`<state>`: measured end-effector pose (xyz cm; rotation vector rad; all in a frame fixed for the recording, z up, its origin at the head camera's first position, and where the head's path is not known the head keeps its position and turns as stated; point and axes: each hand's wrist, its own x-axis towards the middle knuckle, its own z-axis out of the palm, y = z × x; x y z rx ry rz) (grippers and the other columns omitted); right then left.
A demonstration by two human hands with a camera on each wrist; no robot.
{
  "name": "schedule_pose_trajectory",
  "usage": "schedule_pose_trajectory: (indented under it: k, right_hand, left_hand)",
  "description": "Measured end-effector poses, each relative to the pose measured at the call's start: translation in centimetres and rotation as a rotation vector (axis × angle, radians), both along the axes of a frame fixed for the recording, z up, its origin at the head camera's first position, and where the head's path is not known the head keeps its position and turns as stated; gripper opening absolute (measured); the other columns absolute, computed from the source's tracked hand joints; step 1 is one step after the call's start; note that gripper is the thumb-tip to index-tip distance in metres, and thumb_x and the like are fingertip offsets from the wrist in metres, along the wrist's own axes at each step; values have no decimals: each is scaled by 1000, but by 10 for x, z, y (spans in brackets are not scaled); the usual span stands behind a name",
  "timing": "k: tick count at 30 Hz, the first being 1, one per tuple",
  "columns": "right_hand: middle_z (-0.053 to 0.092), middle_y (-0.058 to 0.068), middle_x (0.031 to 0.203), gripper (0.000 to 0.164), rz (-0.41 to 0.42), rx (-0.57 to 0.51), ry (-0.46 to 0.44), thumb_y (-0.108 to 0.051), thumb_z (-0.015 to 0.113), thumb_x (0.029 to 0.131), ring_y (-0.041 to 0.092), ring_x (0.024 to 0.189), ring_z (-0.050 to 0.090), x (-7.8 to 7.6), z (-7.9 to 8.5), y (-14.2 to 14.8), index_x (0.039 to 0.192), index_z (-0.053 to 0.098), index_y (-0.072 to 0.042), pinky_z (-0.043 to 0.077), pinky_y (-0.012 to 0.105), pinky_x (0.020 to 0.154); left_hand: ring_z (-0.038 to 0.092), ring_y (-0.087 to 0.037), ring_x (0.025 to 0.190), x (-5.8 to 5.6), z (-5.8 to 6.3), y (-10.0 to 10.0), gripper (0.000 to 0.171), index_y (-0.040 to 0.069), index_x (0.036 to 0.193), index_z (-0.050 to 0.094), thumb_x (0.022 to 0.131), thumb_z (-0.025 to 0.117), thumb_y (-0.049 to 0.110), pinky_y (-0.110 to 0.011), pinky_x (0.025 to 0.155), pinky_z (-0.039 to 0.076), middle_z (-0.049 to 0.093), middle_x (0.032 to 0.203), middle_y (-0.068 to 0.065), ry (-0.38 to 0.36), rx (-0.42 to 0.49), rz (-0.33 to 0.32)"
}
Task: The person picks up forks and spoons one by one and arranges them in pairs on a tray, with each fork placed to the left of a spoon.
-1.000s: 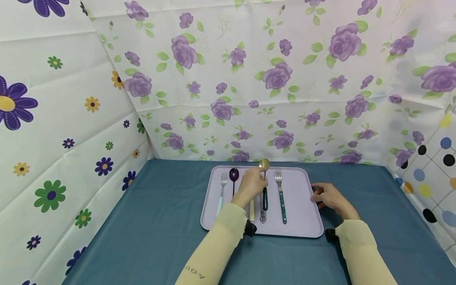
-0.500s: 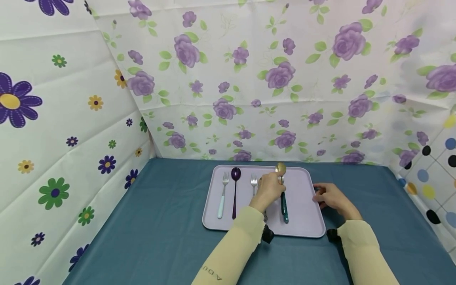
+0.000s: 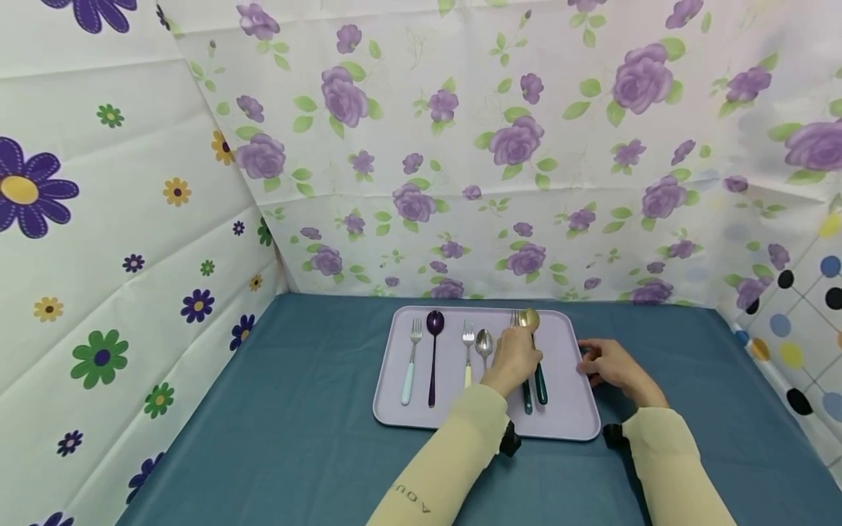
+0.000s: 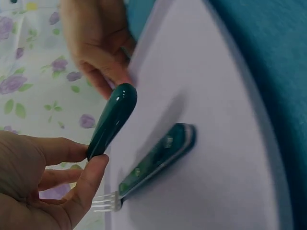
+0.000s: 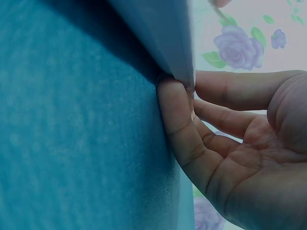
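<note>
My left hand (image 3: 513, 361) pinches a gold spoon with a dark green handle (image 4: 114, 115) between thumb and finger. The handle is raised over the lilac tray (image 3: 569, 402), just right of a fork with a mottled green handle (image 4: 158, 154). In the head view, the spoon's gold bowl (image 3: 530, 318) shows beyond the fingers, close beside the fork's tines. My right hand (image 3: 617, 371) pinches the tray's right rim; the right wrist view has the thumb on one side and a finger (image 5: 175, 108) tucked under the edge.
Left of my left hand on the tray lie a light-blue-handled fork (image 3: 408, 376), a purple spoon (image 3: 433, 365), a yellow-handled fork (image 3: 468, 352) and a silver spoon (image 3: 484, 341). A blue cloth (image 3: 296, 409) covers the table. Flowered sheets (image 3: 408, 146) hang behind and at the sides.
My left hand has carried the gold spoon rightward across the tray, past the green-handled fork, uncovering the silver spoon and yellow-handled fork. My right hand stays at the tray's rim.
</note>
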<state>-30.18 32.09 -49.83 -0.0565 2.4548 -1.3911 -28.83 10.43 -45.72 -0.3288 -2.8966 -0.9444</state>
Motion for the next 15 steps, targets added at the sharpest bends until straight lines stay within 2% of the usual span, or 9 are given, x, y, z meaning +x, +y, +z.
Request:
schedule_pose_trajectory:
  k: [8,15]
  right_hand:
    - [56,13,86,63,-10,8,11,1,63,90,22,74,61,-1,-3,-1,143,33,16,58,39,65]
    - [56,14,87,64,-11,1,0,2,63,90,22,74,61,-1,-2,-1,143,31,16,58,39,65]
  left_hand:
    - [60,-17,64,2,-7,11,11,12,88,65,82,72,8,-26,52,46,67,90,-9,-19,-31,-1]
    - [59,-19,61,0,-12,16,17,12,86,59,81,74,7,-27,50,46,66,88,-11,-57,-45,13]
